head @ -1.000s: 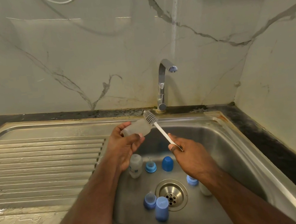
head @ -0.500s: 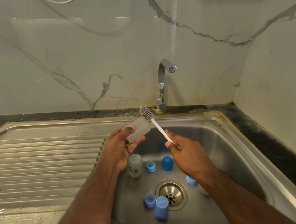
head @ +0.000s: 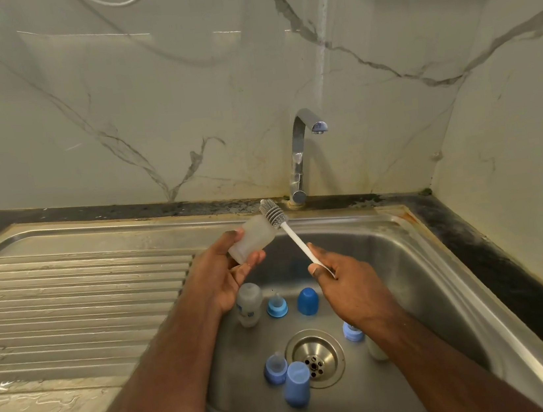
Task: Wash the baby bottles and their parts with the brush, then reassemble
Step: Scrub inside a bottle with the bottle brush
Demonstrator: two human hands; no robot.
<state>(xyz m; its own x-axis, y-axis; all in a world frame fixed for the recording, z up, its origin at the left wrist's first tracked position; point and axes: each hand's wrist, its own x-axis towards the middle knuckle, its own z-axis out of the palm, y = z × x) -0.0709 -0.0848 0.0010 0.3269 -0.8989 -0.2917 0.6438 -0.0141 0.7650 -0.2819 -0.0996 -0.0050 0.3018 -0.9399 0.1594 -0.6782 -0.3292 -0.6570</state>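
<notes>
My left hand holds a frosted clear baby bottle above the basin's back left corner, tilted with its far end up to the right. My right hand grips the white handle of a bottle brush; its grey ribbed head lies against the bottle's outside at the upper end. In the basin stand a second clear bottle, a blue ring with teat and a blue cap. Nearer me are another blue teat ring and a blue cap. My right wrist partly hides a third blue ring and a pale bottle.
The steel sink has a round drain in its middle. A chrome tap stands at the back rim with no water running. A ribbed steel draining board lies to the left. Marble walls close in behind and on the right.
The bottle's far end has tipped up and both hands have risen slightly. The brush head has moved from the bottle's end up along its outside.
</notes>
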